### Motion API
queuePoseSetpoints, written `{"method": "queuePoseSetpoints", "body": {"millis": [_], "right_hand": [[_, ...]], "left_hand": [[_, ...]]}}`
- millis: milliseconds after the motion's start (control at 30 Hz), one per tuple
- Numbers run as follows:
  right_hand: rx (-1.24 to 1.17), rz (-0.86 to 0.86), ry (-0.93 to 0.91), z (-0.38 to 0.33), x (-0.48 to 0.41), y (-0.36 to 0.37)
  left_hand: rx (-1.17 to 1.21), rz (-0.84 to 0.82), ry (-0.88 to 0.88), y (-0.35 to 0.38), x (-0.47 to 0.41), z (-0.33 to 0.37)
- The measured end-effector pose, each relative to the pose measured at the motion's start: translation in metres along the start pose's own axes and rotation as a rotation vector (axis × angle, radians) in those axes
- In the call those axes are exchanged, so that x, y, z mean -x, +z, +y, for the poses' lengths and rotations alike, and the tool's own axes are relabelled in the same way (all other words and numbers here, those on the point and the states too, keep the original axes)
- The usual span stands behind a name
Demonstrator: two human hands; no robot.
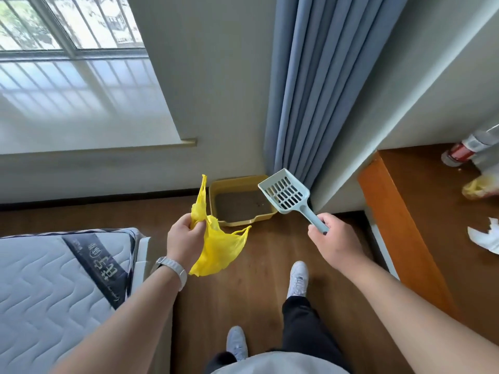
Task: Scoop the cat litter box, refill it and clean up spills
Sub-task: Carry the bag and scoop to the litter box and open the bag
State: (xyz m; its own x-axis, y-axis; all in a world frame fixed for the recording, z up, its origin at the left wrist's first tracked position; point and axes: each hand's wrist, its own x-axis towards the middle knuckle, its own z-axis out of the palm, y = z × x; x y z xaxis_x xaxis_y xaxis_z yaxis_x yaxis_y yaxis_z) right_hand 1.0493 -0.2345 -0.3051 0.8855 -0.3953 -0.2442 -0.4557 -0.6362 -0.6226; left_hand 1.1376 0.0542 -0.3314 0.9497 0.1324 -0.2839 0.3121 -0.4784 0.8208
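A yellow litter box [220, 186] with dark grey litter sits on the wooden floor against the wall, at the foot of the blue curtain. My left hand [185, 237] grips a crumpled yellow plastic bag [218, 248], whose handles stick up and to the right, in the air in front of the box. My right hand [333, 238] holds the handle of a pale blue slotted scoop [285, 191]. The scoop's head hangs over the box's right end, with nothing visible in it.
A quilted mattress [48, 287] lies at lower left. An orange-edged wooden platform [399, 211] at right carries a red and grey vacuum [464, 151], a yellow bag [476, 188] and white paper [486, 237]. The blue curtain [324, 90] hangs behind the box. My feet stand on the floor.
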Motion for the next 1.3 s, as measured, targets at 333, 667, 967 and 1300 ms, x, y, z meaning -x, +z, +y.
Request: {"method": "queuePoseSetpoints", "body": {"millis": [333, 667, 967, 1300], "right_hand": [[-0.028, -0.194, -0.127, 0.011, -0.158, -0.015], [0.014, -0.306, -0.169, 0.019, -0.259, -0.013], [0.079, -0.329, -0.108, 0.001, -0.286, 0.029], [0.21, -0.301, -0.025, 0.046, -0.346, 0.166]], "left_hand": [[-0.077, 0.143, -0.109, 0.068, -0.07, 0.066], [-0.064, 0.177, -0.098, 0.13, -0.118, 0.115], [-0.106, 0.159, -0.149, 0.113, -0.178, 0.07], [-0.258, -0.026, -0.065, 0.156, -0.3, -0.068]]}}
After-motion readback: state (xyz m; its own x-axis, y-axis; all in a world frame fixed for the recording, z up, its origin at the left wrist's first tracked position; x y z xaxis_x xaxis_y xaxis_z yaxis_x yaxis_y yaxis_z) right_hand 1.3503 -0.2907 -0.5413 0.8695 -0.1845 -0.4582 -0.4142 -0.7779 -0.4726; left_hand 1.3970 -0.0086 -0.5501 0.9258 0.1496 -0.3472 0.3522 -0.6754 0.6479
